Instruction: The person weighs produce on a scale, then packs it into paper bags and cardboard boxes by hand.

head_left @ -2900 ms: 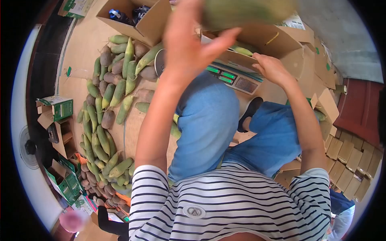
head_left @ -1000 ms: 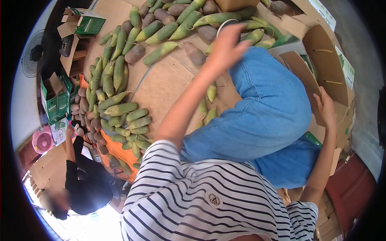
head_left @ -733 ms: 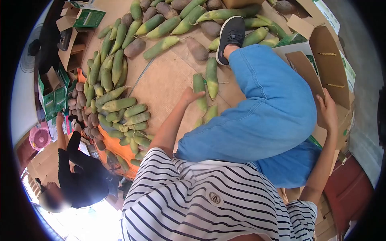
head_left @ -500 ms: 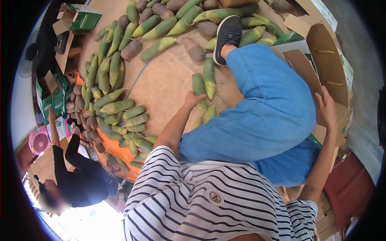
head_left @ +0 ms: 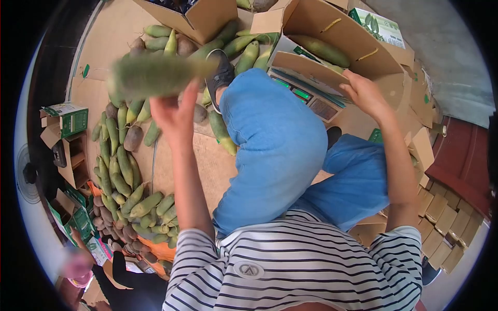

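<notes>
Head view, left hand (head_left: 174, 111): raised, fingers closed around a green radish (head_left: 155, 76), blurred by motion, held crosswise above the floor pile.
Head view, right hand (head_left: 365, 93): resting on the edge of the open carton (head_left: 358, 52), fingers curled on the cardboard; nothing else held.
Head view, carton: brown cardboard, flaps up, standing on a weighing scale (head_left: 306, 98) with green digits; one long green radish (head_left: 324, 50) lying inside against the far wall.
Head view, floor supply: many green radishes (head_left: 122, 171) spread on flattened cardboard (head_left: 202, 166), darker purple-brown ones mixed in near the lower heap.
Head view, body: knees in blue jeans (head_left: 275, 150) between the two arms; dark shoe (head_left: 220, 78) planted among the radishes.
Head view, surroundings: green-and-white printed boxes (head_left: 70, 122) at left; stacked flat cartons (head_left: 446, 207) at right; another person in a black sleeve (head_left: 127, 277) at the lower left edge.
Step in hand, judged: carrying the held radish across the knee to the carton.
Doing it well, judged: firm grip near the middle of the root to prevent swinging; clearing the raised flap before lowering; laying it lengthwise beside the one already inside; steadying the carton wall lightly, without downward pressure that could distort the scale reading.
</notes>
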A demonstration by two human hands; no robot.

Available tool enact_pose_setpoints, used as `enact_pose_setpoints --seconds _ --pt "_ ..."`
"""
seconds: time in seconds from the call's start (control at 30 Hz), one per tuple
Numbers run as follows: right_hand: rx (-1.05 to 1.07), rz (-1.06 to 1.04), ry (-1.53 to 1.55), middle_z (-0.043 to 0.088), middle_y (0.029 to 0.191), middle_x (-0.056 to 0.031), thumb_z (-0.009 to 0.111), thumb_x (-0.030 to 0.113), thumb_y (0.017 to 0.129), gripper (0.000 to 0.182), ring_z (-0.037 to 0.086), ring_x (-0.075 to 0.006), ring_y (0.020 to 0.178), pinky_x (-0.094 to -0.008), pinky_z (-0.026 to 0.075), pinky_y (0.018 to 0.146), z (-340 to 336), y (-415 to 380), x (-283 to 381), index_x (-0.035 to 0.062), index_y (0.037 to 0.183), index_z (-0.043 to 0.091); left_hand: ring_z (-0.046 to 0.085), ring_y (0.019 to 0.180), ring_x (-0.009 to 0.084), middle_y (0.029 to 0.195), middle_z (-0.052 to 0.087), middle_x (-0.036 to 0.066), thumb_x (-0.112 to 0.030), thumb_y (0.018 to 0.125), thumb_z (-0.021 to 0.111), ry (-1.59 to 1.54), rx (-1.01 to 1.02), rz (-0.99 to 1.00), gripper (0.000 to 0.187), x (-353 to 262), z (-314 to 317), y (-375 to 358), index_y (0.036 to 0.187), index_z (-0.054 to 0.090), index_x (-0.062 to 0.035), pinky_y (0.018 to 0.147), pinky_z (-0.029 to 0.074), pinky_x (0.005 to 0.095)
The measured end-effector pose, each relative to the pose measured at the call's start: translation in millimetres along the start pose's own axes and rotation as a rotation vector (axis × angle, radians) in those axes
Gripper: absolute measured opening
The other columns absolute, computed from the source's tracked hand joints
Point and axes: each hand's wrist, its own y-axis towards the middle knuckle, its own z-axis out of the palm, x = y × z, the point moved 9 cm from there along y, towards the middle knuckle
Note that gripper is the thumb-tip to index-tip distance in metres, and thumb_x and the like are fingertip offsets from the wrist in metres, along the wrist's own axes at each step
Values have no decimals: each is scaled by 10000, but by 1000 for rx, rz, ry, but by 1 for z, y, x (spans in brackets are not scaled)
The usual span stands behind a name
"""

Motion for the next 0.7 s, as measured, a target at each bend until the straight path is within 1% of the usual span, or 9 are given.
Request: enact_pose_setpoints --seconds 0.07,0.1,0.2,0.23,0.27,0.33,0.43,0.5,0.7 --pt "-3 0 -22 564 1128 -229 552 200 894 365 526 -390 1047 -416 437 869 0 0 -4 -2 1191 487 636 801 162 882 663 79 26 719 735 -92 150 130 246 -47 65 31 939 626 10 752 504 271" --pt "-15 -10 -31 562 1137 -229 552 198 895 371 525 -389 1054 -414 436 873 2 -1 -8 -3 1200 485 621 789 161 893 649 85 -82 695 786 27 235 194 304 -46 94 37 927 609 3 696 491 275" --pt "-47 -38 3 548 1184 -230 549 182 897 402 518 -381 1092 -402 427 897 4 -2 -3 -9 1241 467 544 894 345 882 561 164 -262 620 777 172 345 502 525 -93 177 31 1004 522 -11 760 444 437" --pt "-51 -40 -10 542 1202 -228 539 169 899 410 514 -378 1105 -395 427 902 7 -1 -4 -13 1257 455 563 894 333 896 571 154 -265 619 775 225 383 651 504 -94 202 25 985 527 -23 766 448 443" --pt "-61 -37 -26 535 1219 -227 530 155 902 419 511 -375 1118 -389 427 907 7 0 -7 -17 1274 442 553 911 343 913 565 156 -274 629 757 280 486 583 478 -80 221 18 971 544 -16 785 444 425" --pt "-239 -171 -24 575 1059 -238 544 157 884 284 540 -408 970 -439 434 809 3 -1 -5 22 1132 506 563 967 335 1001 587 164 -262 687 734 517 701 433 483 -52 223 8 1067 549 -29 818 459 420" --pt "-8 16 31 574 1076 -240 537 152 888 331 547 -400 984 -430 431 817 7 3 2 7 1182 492 576 986 325 1056 594 167 -265 744 705 429 458 243 458 -10 148 22 1102 561 -20 843 466 398" --pt "-11 -12 38 577 1061 -245 532 149 891 328 550 -401 979 -428 430 814 7 1 4 2 1181 490 584 986 322 1072 598 168 -276 783 682 502 274 131 426 40 73 20 1100 580 -11 863 461 373" --pt "-78 -43 102 586 972 -245 531 158 895 270 550 -412 928 -430 428 786 5 5 3 1 1113 502 543 1054 340 1080 577 179 -269 761 665 1252 367 -356 408 217 -154 -33 1077 555 -34 876 453 425"
